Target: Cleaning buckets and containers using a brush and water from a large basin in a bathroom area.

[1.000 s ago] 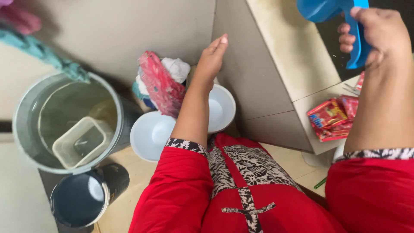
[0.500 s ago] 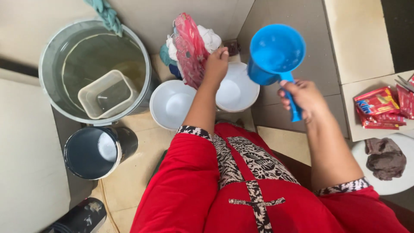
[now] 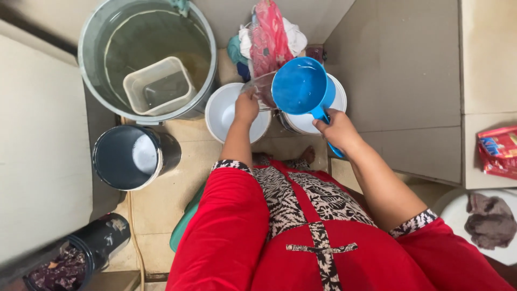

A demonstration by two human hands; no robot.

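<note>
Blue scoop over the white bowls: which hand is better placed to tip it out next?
Right. The right hand already grips the blue scoop by its handle above the white bowl; the left hand is busy holding a clear container beside it.

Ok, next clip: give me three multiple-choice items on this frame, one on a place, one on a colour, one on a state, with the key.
1. Where does the square translucent tub sit?
A. Inside the big grey bucket
B. On the dark bucket
C. In a white bowl

2. What colour is the scoop in the right hand?
A. Red
B. Blue
C. White

3. What is the left hand doing?
A. Hanging free
B. Resting on the red garment
C. Gripping a clear container beside the scoop

Key: 1 A, the tub floats in the grey bucket's water; 2 B, cup and handle are both bright blue; 3 C, the fingers close on the clear container above the white bowls.
</note>
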